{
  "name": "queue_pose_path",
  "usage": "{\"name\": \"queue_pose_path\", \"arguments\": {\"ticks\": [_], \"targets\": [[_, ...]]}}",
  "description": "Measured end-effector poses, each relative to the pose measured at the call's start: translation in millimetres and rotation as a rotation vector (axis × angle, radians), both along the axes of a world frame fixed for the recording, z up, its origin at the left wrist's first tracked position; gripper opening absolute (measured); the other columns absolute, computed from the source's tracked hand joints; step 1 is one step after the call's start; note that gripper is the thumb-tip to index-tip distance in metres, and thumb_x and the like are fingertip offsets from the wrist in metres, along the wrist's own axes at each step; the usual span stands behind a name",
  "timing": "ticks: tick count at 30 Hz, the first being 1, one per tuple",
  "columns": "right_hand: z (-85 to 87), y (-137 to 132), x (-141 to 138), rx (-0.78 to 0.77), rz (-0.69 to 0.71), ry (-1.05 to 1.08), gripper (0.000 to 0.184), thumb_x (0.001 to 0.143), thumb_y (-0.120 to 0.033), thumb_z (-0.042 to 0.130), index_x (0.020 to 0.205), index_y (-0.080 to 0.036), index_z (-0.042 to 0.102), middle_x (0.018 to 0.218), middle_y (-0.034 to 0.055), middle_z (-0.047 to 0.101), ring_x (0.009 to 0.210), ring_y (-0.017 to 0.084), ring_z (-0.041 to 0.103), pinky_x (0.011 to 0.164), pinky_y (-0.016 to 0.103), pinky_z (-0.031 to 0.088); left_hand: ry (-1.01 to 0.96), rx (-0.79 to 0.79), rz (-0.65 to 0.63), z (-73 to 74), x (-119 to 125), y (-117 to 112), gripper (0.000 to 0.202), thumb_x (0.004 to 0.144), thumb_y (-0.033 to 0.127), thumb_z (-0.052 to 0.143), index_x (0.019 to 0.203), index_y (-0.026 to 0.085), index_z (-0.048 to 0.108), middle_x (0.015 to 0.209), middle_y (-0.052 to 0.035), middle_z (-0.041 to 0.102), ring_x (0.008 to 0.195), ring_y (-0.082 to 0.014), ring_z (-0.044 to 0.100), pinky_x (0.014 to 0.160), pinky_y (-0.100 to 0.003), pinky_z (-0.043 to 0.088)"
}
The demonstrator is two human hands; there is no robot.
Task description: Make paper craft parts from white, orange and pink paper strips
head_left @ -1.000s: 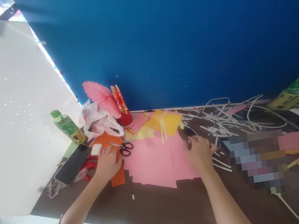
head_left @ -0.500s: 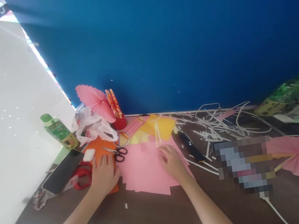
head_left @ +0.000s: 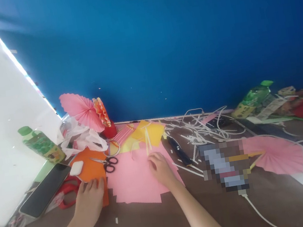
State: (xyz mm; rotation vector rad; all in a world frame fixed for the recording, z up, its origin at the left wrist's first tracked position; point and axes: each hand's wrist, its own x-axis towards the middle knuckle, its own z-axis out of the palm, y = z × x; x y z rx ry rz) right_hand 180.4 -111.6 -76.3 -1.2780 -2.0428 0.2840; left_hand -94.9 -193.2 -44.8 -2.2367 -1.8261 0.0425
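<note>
My left hand (head_left: pixel 91 196) rests with extended fingers on the near part of the orange paper (head_left: pixel 92 163), beside the red-handled scissors (head_left: pixel 66 192). Small black-handled scissors (head_left: pixel 110 164) lie across the right edge of the orange paper. My right hand (head_left: pixel 162 169) is over the right side of the pink paper sheets (head_left: pixel 133 181), its fingers curled together. One narrow pale strip (head_left: pixel 146 143) runs from the yellow paper (head_left: pixel 154 131) down to those fingertips. Whether they pinch it is unclear.
A phone (head_left: pixel 45 189), white case (head_left: pixel 76 168) and green-capped bottle (head_left: pixel 41 144) are at left. Behind stand pink paper fans (head_left: pixel 80 111). Rightward lie a dark cutter-like tool (head_left: pixel 179 151), tangled white strips (head_left: pixel 203 132), a blurred-out object (head_left: pixel 226 167) and another pink fan (head_left: pixel 281 154).
The head view has swung to the right. My left hand has drawn back toward me from the small scissors. My right hand stays by the strip's lower end.
</note>
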Motion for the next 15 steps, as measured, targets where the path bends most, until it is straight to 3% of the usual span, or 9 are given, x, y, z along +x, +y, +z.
{"name": "queue_pose_path", "arguments": {"ticks": [4,8,13,15], "targets": [[0.8,-0.8,0.1,-0.003,-0.004,0.007,0.021,0.077,-0.008,0.041,0.082,-0.02,0.058,0.089,0.0061,0.059,0.089,0.02,0.054,0.082,0.036,0.046,-0.09,0.067,0.004,-8.0,0.9,-6.8,0.035,0.084,0.033,0.043,0.1,0.009,0.063,0.097,-0.0193,0.066,0.086,-0.0316,0.062,0.08,-0.044,0.044],[-0.6,1.3,0.6,-0.009,0.006,0.02,0.019,0.078,-0.01,0.042,0.081,-0.019,0.058,0.09,0.0069,0.059,0.089,0.02,0.054,0.083,0.037,0.046,-0.123,0.073,-0.013,-7.4,3.0,-15.6,0.026,0.085,0.019,0.041,0.097,0.016,0.064,0.096,-0.0129,0.068,0.093,-0.0271,0.062,0.084,-0.039,0.044],[-2.8,2.4,0.5,0.013,-0.023,0.046,0.022,0.079,-0.011,0.041,0.089,-0.018,0.059,0.095,0.0088,0.058,0.095,0.022,0.053,0.089,0.042,0.044,-0.152,0.131,0.041,17.2,-0.4,-25.0,0.03,0.086,0.016,0.038,0.101,0.022,0.063,0.087,-0.0071,0.07,0.068,-0.0197,0.065,0.062,-0.03,0.049],[0.6,-1.6,-2.3,0.044,-0.006,0.058,0.026,0.08,-0.014,0.043,0.101,-0.018,0.057,0.103,0.0108,0.055,0.102,0.023,0.051,0.093,0.043,0.042,-0.241,0.198,-0.046,27.9,2.2,-25.8,0.031,0.087,0.018,0.037,0.108,0.023,0.06,0.101,-0.0066,0.067,0.082,-0.0194,0.065,0.07,-0.03,0.05]]}}
